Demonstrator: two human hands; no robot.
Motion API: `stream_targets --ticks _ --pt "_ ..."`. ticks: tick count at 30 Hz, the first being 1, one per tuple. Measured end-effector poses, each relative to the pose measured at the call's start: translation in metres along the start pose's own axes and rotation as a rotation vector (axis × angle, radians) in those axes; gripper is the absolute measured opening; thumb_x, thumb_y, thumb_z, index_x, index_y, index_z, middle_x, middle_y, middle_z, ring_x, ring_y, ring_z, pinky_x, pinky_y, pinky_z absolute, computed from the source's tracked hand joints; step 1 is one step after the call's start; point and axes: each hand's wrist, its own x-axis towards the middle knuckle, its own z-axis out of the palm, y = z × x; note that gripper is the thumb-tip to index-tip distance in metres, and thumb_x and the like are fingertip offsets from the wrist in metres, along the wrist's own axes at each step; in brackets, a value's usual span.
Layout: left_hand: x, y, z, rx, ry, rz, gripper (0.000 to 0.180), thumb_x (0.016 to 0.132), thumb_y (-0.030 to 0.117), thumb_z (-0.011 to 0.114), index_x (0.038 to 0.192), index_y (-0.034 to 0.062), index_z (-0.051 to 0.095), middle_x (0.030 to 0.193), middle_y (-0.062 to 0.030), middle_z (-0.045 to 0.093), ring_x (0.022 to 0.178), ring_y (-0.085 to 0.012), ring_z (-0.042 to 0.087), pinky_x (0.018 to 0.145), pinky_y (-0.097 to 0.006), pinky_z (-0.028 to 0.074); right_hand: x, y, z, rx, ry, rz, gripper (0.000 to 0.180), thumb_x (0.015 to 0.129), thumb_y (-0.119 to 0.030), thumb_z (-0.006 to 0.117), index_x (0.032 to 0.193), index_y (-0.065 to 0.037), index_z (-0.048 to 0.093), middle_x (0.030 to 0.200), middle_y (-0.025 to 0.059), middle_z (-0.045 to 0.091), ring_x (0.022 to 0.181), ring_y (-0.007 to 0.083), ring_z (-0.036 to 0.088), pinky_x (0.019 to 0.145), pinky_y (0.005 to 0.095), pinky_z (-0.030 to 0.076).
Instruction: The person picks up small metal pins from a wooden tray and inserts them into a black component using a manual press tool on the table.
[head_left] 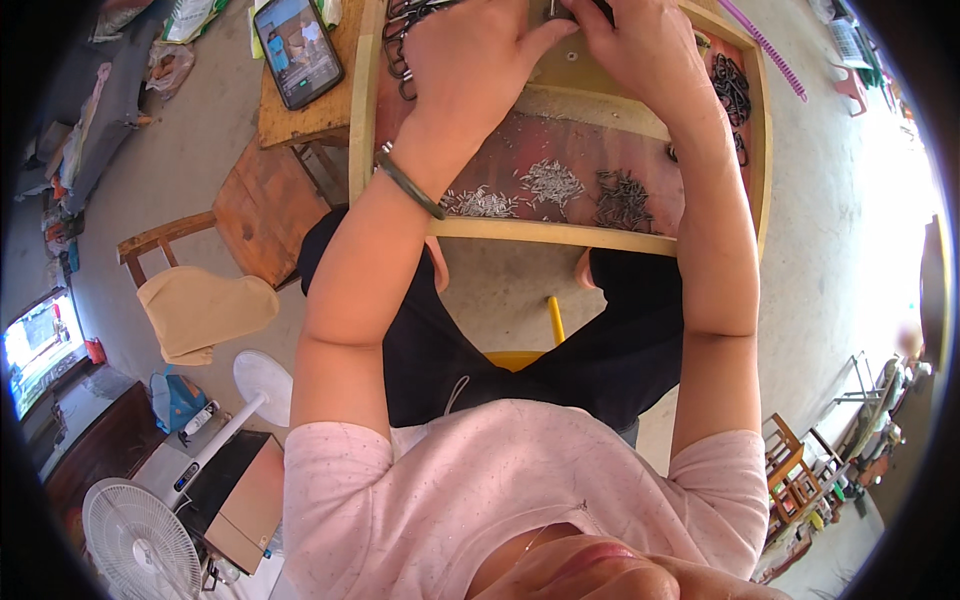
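Observation:
At the top edge of the head view, my left hand point(465, 55) and my right hand point(645, 50) meet over a board point(575, 75) in a shallow wooden tray point(560, 235). Both thumbs point inward, close together. Most fingers are cut off by the frame's edge, and they seem closed round something small; a bit of metal shows between the hands. Dark metal hooks point(398, 45) lie beside my left hand, and more black hooks point(732, 90) by my right wrist. Toward me sit two piles of silver pins point(552, 183) and a pile of dark pins point(622, 202).
A phone point(298, 50) with a lit screen lies on a wooden table point(290, 125) left of the tray. Beyond it stands a wooden chair point(265, 210) with tan cloth point(205, 310). A white fan point(142, 548) is lower left. A purple coiled cord point(770, 55) hangs at upper right.

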Motion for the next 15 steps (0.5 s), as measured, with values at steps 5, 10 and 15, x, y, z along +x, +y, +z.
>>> stream_targets --ticks 5,10,15 --pt "0.011 -0.009 -0.020 0.136 0.546 0.421 0.054 0.074 0.036 0.088 0.111 0.0073 0.060 0.104 -0.0144 0.060 0.109 -0.0376 0.057 0.098 -0.050 0.042 0.000 -0.001 -0.002 -0.016 0.043 -0.078 0.040 0.085 0.000 0.060 0.123 -0.002 0.070 0.116 0.0227 0.072 0.108 0.0427 0.067 0.097 0.0480 0.052" --pt "0.017 -0.017 -0.015 0.217 0.532 0.411 0.060 0.072 0.049 0.085 0.109 0.0075 0.063 0.105 -0.0147 0.060 0.111 -0.0383 0.057 0.101 -0.049 0.038 -0.001 -0.002 -0.005 0.029 -0.027 -0.003 0.040 0.084 0.000 0.060 0.122 -0.002 0.070 0.115 0.0227 0.072 0.107 0.0427 0.067 0.096 0.0490 0.051" --pt "0.018 -0.014 -0.018 0.223 0.496 0.385 0.059 0.070 0.053 0.084 0.104 0.0086 0.065 0.100 -0.0129 0.061 0.107 -0.0362 0.058 0.097 -0.048 0.040 0.000 0.000 -0.005 0.015 -0.013 -0.052 0.040 0.083 -0.001 0.061 0.122 -0.001 0.069 0.115 0.0229 0.072 0.108 0.0425 0.067 0.095 0.0488 0.052"
